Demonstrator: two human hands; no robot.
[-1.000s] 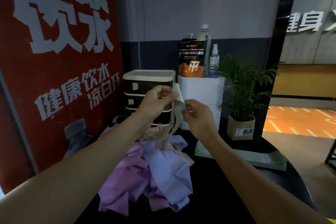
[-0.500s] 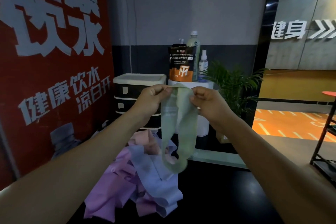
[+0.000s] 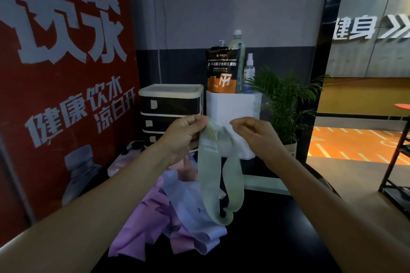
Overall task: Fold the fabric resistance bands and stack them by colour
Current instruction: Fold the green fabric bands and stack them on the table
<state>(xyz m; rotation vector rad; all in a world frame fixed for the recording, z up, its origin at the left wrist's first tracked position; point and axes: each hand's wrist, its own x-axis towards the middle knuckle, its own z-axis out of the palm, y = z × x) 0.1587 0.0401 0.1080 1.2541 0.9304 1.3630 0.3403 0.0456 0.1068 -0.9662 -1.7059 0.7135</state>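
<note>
A pale green band (image 3: 209,175) hangs as a long open loop, its top edge pinched between left grip (image 3: 184,137) and right grip (image 3: 258,137), above the purple-lilac pile (image 3: 164,213).

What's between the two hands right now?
In the head view, only the top edge of the green band spans from the left hand to the right hand; both pinch it.
</note>
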